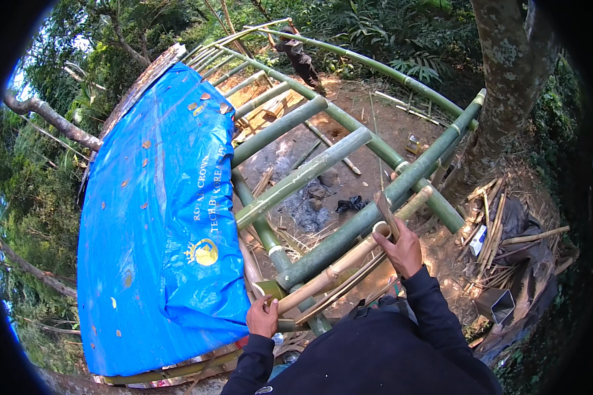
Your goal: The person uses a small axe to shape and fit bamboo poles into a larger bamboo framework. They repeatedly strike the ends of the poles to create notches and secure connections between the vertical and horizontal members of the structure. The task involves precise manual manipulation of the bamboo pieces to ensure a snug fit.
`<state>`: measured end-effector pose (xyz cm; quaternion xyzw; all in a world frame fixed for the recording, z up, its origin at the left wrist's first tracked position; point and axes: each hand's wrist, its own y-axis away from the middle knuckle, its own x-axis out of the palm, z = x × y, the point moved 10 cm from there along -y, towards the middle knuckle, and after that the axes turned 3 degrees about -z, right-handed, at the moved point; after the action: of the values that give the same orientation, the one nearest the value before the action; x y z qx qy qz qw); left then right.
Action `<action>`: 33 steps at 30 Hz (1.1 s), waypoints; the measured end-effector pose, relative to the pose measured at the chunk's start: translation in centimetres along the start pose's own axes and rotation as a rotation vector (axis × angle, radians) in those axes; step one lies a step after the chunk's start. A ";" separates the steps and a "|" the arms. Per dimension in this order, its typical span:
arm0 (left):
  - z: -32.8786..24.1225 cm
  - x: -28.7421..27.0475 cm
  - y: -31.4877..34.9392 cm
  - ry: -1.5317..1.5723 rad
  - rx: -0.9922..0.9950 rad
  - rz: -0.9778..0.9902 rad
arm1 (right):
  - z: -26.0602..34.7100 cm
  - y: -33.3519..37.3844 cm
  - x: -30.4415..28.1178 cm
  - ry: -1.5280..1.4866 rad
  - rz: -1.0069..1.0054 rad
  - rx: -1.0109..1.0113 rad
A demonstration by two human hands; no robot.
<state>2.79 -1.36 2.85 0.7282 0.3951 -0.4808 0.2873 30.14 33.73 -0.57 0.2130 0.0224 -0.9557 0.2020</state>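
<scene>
My left hand [263, 317] is curled at the lower end of a tan bamboo pole [329, 273], beside a short green curved piece of bamboo [270, 289]. Toward the pole's upper end, my right hand [400, 250] grips a flat brown strip [385, 214] that sticks up between thumb and fingers. A hollow cut bamboo end [381, 228] shows just left of that hand. The tan pole runs alongside a thick green bamboo pole [349, 234], which lies across the frame. Exactly what my left fingertips press is partly hidden.
A bamboo frame with green crosspieces [303, 178] stretches away, its left side under a blue tarp [151, 217] scattered with dry leaves. Below are ash and stones [316, 191]. Another person [300, 59] stands at the far end. A tree trunk [510, 79] rises at right, near loose sticks [491, 224].
</scene>
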 end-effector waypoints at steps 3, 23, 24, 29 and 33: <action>-0.1 -0.1 -0.1 0.020 0.050 -0.040 | -0.6 -0.1 0.1 0.023 -0.019 -0.006; 0.0 0.4 -0.1 -0.005 -0.020 0.030 | 0.4 -0.2 -0.2 0.009 0.006 -0.003; -0.1 0.4 -0.1 -0.002 -0.023 0.032 | 0.4 -0.2 -0.3 0.012 0.006 -0.001; -0.1 0.3 -0.2 -0.012 -0.037 0.044 | 0.3 -0.1 -0.1 0.000 -0.008 -0.006; 0.2 0.2 -0.4 -0.007 -0.023 0.032 | 0.2 -0.1 0.3 0.000 -0.012 -0.004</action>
<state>2.40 -1.29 2.60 0.7294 0.3880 -0.4741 0.3044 29.77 33.73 -0.48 0.2122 0.0257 -0.9569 0.1968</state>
